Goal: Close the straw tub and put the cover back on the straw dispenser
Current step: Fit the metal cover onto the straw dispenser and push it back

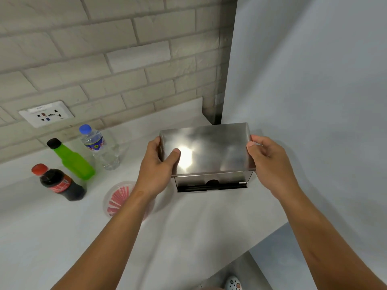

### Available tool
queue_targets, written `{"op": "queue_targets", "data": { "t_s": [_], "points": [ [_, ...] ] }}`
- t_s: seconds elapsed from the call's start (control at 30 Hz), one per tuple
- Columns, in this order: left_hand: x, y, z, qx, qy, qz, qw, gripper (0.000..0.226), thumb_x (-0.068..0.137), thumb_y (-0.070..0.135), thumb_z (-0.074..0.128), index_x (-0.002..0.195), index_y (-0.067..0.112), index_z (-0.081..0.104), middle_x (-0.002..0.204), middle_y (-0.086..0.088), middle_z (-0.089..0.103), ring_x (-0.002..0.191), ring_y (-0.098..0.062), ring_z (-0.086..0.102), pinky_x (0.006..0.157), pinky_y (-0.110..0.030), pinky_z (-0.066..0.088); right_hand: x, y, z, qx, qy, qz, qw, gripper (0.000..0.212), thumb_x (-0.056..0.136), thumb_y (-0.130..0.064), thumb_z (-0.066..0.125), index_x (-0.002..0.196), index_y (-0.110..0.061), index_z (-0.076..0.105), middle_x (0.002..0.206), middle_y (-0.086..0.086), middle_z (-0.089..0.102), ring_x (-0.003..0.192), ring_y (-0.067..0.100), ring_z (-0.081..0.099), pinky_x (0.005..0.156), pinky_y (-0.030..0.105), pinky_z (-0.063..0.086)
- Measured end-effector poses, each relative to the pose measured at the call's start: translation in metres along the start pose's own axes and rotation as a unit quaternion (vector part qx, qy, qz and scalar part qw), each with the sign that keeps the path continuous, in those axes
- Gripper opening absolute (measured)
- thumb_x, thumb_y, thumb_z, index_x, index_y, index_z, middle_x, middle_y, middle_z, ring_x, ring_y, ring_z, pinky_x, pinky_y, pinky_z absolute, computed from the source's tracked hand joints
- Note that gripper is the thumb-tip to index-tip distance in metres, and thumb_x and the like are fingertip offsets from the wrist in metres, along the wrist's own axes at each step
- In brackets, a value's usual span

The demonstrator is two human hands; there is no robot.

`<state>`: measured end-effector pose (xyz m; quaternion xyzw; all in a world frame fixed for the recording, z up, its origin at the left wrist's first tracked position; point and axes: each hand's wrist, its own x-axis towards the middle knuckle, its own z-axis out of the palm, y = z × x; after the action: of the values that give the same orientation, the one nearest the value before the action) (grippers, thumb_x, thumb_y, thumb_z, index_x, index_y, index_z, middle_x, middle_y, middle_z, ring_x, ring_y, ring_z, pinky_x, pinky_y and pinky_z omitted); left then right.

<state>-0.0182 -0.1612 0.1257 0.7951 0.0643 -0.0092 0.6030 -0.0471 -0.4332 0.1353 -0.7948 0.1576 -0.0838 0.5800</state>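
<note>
1. Because it carries every item, the white counter (62, 237) comes first; it meets a brick wall (94, 59) at its back edge and a grey panel (303, 80) at its right edge.
2. Straw dispenser (211, 183), steel, near the counter's back right corner; its front slot faces the person, presumably so straws can be drawn out.
3. Cover (209, 149), a steel lid lying across the dispenser's top; whether it is fully seated cannot be told.
4. Left hand (159, 170) and right hand (270, 164), each clamped on one end of the cover, thumbs on top, likely to keep it level while it settles.
5. Straw tub (119, 197), round and clear, just left of the dispenser and partly behind the left forearm; its lid looks on.
6. Cola bottle (60, 183), green bottle (73, 160) and water bottle (98, 147), grouped toward the back left, clear of the work.
</note>
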Motion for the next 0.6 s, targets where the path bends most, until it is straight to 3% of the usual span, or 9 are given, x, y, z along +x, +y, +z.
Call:
{"op": "queue_targets", "data": {
  "t_s": [0.07, 0.13, 0.2, 0.27, 0.33, 0.47, 0.6],
  "points": [
    [0.007, -0.001, 0.004, -0.014, 0.003, -0.011, 1.0, 0.056, 0.087, 0.041, 0.067, 0.14, 0.03, 0.052, 0.123, 0.016, 0.07, 0.112, -0.01, 0.07, 0.103, -0.038, 0.054, 0.006, -0.001, 0.005, -0.003, -0.007, -0.01, 1.0, 0.018, 0.102, -0.037, 0.059, 0.114, -0.034, 0.071, 0.106, 0.008, 0.077, 0.1, 0.026, 0.073, 0.094, 0.04, 0.058],
    [0.016, 0.0, 0.008, -0.024, 0.004, -0.02, 0.999, 0.049, 0.093, 0.032, 0.067, 0.14, 0.026, 0.053, 0.125, 0.013, 0.071, 0.112, -0.011, 0.071, 0.105, -0.042, 0.054, 0.012, -0.001, 0.009, -0.018, -0.01, -0.02, 1.0, 0.017, 0.102, -0.038, 0.058, 0.102, -0.025, 0.069, 0.11, 0.015, 0.072, 0.1, 0.031, 0.068, 0.093, 0.037, 0.056],
    [0.024, 0.002, 0.011, -0.018, 0.005, -0.027, 0.999, 0.043, 0.096, 0.027, 0.067, 0.137, 0.025, 0.056, 0.122, 0.011, 0.072, 0.109, -0.012, 0.072, 0.104, -0.043, 0.055, 0.02, 0.001, 0.012, -0.036, -0.016, -0.01, 0.999, 0.028, 0.102, -0.043, 0.056, 0.115, -0.022, 0.069, 0.114, 0.012, 0.072, 0.1, 0.028, 0.067, 0.098, 0.043, 0.054],
    [0.034, 0.005, 0.014, -0.014, 0.005, -0.035, 0.999, 0.038, 0.093, 0.028, 0.066, 0.13, 0.024, 0.059, 0.116, 0.003, 0.075, 0.103, -0.021, 0.074, 0.099, -0.048, 0.058, 0.029, 0.002, 0.012, -0.037, -0.022, 0.018, 0.999, 0.038, 0.101, -0.049, 0.055, 0.129, -0.027, 0.069, 0.124, -0.002, 0.073, 0.107, 0.021, 0.069, 0.101, 0.038, 0.054],
    [0.044, 0.009, 0.018, -0.004, -0.002, -0.04, 0.999, 0.034, 0.09, 0.028, 0.063, 0.123, 0.022, 0.061, 0.109, -0.007, 0.076, 0.093, -0.028, 0.075, 0.09, -0.051, 0.061, 0.038, 0.005, 0.013, -0.03, -0.024, 0.04, 0.998, 0.041, 0.101, -0.05, 0.055, 0.133, -0.028, 0.068, 0.131, -0.002, 0.071, 0.117, 0.025, 0.068, 0.105, 0.039, 0.053],
    [0.064, 0.007, 0.025, 0.028, -0.011, -0.043, 0.999, 0.022, 0.095, 0.021, 0.063, 0.117, 0.02, 0.06, 0.088, -0.003, 0.074, 0.062, -0.009, 0.068, 0.066, -0.034, 0.06, 0.051, 0.011, 0.016, -0.018, -0.018, 0.079, 0.997, 0.048, 0.1, -0.051, 0.058, 0.143, -0.03, 0.062, 0.139, -0.005, 0.067, 0.125, 0.023, 0.064, 0.112, 0.043, 0.048],
    [0.078, 0.002, 0.031, 0.04, -0.031, -0.071, 0.996, 0.023, 0.096, 0.023, 0.063, 0.117, 0.017, 0.06, 0.096, -0.014, 0.075, 0.072, -0.021, 0.067, 0.079, -0.049, 0.061, 0.063, 0.017, 0.017, -0.027, -0.025, 0.101, 0.994, 0.051, 0.1, -0.052, 0.058, 0.145, -0.03, 0.061, 0.145, -0.007, 0.063, 0.133, 0.02, 0.059, 0.117, 0.046, 0.044]
  ]
}}
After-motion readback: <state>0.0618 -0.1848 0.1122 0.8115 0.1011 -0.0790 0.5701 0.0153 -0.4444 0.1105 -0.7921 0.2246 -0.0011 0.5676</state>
